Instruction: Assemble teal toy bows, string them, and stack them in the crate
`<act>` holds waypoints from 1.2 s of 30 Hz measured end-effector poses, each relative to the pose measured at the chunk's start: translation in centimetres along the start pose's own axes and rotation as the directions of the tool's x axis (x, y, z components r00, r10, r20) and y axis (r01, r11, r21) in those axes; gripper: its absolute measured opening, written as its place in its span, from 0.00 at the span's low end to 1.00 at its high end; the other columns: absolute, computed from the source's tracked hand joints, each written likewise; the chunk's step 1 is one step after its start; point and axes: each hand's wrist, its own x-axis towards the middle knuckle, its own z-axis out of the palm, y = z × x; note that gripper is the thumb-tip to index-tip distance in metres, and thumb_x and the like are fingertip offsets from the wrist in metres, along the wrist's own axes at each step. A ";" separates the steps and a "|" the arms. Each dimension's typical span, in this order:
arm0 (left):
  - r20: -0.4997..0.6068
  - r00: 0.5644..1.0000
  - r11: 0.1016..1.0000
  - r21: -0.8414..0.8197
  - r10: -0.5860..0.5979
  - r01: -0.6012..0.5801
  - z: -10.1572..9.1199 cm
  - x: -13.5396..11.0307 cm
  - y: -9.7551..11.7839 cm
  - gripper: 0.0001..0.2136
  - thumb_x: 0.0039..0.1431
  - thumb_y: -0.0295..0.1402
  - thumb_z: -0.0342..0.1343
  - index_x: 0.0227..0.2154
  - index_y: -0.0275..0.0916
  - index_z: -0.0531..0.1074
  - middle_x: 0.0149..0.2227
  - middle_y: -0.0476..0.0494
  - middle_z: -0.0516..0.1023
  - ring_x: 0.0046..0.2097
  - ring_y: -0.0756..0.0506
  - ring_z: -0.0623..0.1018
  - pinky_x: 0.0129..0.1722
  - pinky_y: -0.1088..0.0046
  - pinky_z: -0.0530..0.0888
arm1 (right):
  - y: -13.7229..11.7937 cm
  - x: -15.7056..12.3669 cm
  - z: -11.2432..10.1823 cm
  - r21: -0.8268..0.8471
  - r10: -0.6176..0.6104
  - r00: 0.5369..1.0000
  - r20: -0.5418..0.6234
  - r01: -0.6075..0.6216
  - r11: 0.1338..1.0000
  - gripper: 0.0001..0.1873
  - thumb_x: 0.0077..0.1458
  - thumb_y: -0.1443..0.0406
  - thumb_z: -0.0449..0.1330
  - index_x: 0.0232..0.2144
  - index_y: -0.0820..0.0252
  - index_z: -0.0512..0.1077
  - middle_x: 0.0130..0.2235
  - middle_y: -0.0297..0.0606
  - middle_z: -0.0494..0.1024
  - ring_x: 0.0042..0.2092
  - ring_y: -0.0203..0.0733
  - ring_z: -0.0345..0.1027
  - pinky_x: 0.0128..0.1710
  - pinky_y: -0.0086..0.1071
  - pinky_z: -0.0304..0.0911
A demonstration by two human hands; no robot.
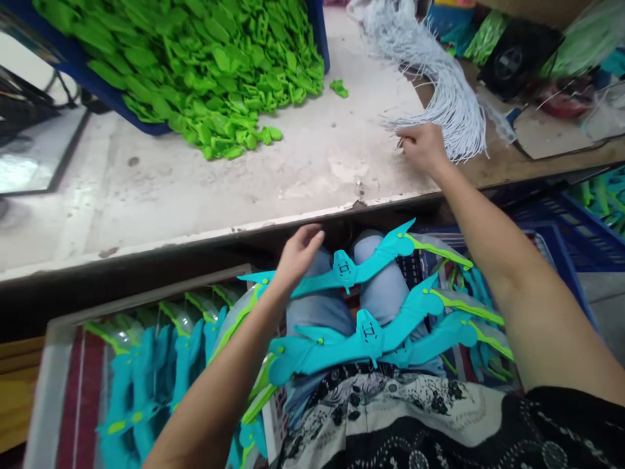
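My right hand reaches across the worn white table to the loose ends of a bundle of white strings, its fingers pinching at them. Below the table edge, my left hand hovers with its fingers apart, holding nothing, just beside a turquoise plastic toy bow lying across my lap. A second turquoise bow with green tips lies below the first. A heap of small green plastic pieces spills from a blue crate at the back left.
A box at my lower left holds several turquoise bows. More bows lie at my right by a blue basket. One stray green piece lies on the table. Clutter and a black object crowd the back right.
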 end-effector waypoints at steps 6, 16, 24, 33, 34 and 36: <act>0.179 0.984 0.934 0.350 0.003 -0.066 1.4 -1.8 -0.6 0.33 0.53 0.49 0.55 0.57 0.34 0.65 0.51 0.34 0.77 0.51 0.36 0.77 0.49 0.61 0.73 | 1.6 -9.6 -5.4 0.486 0.306 0.944 -0.119 -0.214 0.847 0.08 0.54 0.66 0.60 0.38 0.63 0.72 0.30 0.35 0.80 0.33 0.36 0.76 0.33 0.29 0.72; 0.103 0.989 0.753 0.657 -0.109 0.015 3.8 -2.5 -0.3 0.33 0.58 0.53 0.50 0.62 0.39 0.61 0.31 0.41 0.78 0.37 0.33 0.79 0.37 0.64 0.72 | 5.4 -27.3 -10.9 0.695 0.746 0.626 0.225 -0.640 0.328 0.13 0.45 0.63 0.72 0.25 0.63 0.71 0.23 0.36 0.79 0.24 0.37 0.75 0.22 0.25 0.70; 0.092 0.990 0.770 0.638 -0.103 0.021 4.1 -2.1 -0.8 0.36 0.55 0.55 0.51 0.61 0.38 0.63 0.29 0.43 0.76 0.38 0.34 0.79 0.35 0.66 0.70 | 6.6 -26.0 -10.0 0.787 0.715 0.685 0.141 -0.515 0.339 0.17 0.39 0.61 0.75 0.26 0.64 0.73 0.22 0.34 0.78 0.22 0.34 0.72 0.23 0.25 0.69; 0.140 0.986 0.857 0.515 -0.095 0.010 4.4 -2.7 -0.4 0.34 0.57 0.52 0.52 0.61 0.36 0.64 0.39 0.34 0.80 0.42 0.31 0.79 0.40 0.60 0.71 | 2.9 -17.8 -10.3 0.718 0.615 0.778 0.128 -0.501 0.484 0.14 0.44 0.64 0.73 0.26 0.64 0.72 0.21 0.34 0.76 0.21 0.34 0.70 0.21 0.26 0.66; 0.143 0.987 0.881 0.474 -0.073 -0.004 4.4 -2.8 -0.4 0.33 0.57 0.52 0.54 0.60 0.36 0.65 0.41 0.33 0.80 0.44 0.30 0.79 0.41 0.59 0.71 | 2.2 -15.9 -10.3 0.709 0.602 0.790 0.114 -0.489 0.509 0.12 0.46 0.65 0.71 0.26 0.64 0.71 0.21 0.34 0.76 0.20 0.33 0.70 0.22 0.26 0.66; 0.104 0.994 0.926 0.372 0.022 -0.059 4.1 -2.9 -0.3 0.29 0.54 0.50 0.58 0.56 0.38 0.70 0.44 0.32 0.79 0.46 0.30 0.78 0.43 0.58 0.72 | 0.9 -11.4 -10.0 0.707 0.552 0.834 0.017 -0.400 0.583 0.08 0.52 0.70 0.66 0.26 0.64 0.70 0.21 0.34 0.75 0.21 0.32 0.69 0.24 0.27 0.66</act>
